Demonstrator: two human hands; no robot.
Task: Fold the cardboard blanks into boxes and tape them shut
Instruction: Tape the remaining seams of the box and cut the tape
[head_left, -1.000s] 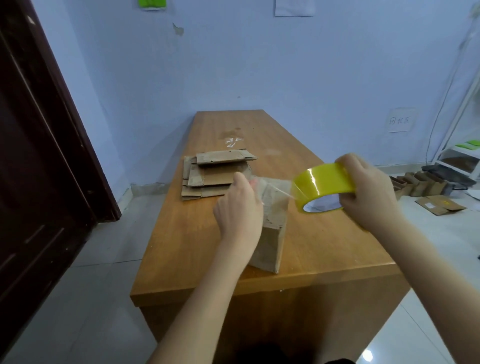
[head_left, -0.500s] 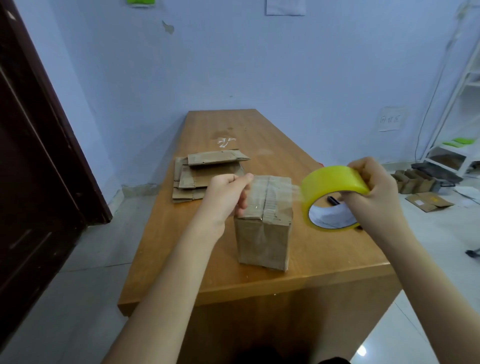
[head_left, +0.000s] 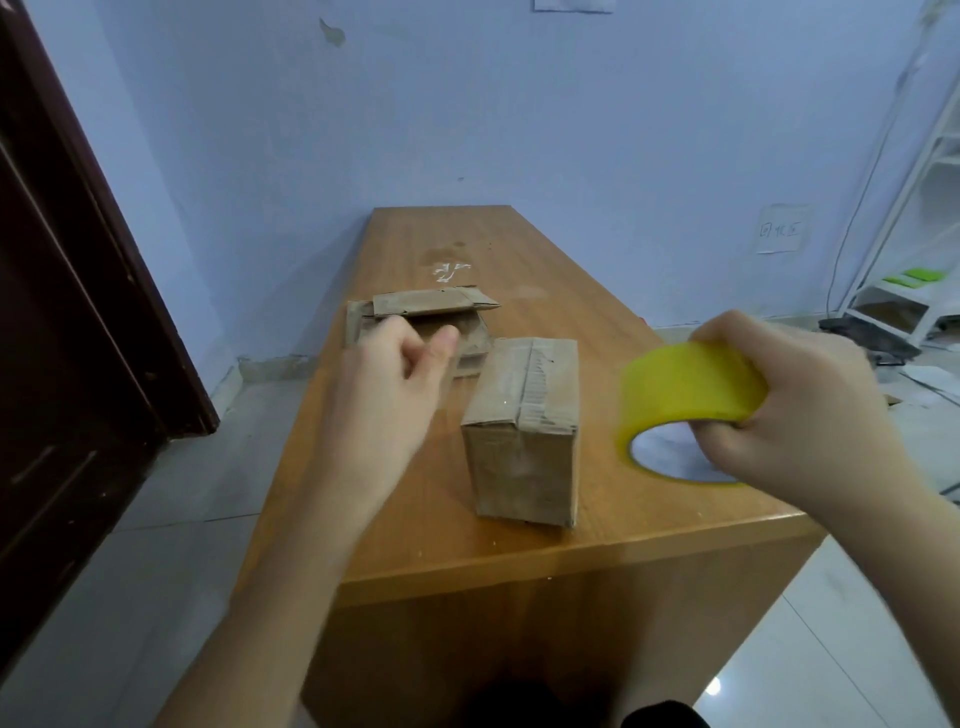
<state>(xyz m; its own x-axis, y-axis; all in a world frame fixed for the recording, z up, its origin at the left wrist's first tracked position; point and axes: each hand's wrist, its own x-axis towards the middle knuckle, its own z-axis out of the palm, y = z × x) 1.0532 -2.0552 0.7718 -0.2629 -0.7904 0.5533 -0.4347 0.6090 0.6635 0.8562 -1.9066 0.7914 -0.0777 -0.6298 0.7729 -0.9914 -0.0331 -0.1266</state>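
- Head view: one box (head_left: 522, 431) stands folded near the front edge of the desk (head_left: 649, 525), tape across its top seam; I judge it closed.
- My right hand (head_left: 795, 410) grips the yellow tape roll (head_left: 685, 389) beside the box.
- My left hand (head_left: 384, 384) hovers loosely curled, holding nothing.
- Flat cardboard blanks (head_left: 431, 306) behind the box remain to be folded.

Bare table (head_left: 639, 332) right of box (head_left: 524, 431); blanks (head_left: 431, 312) crowd left.
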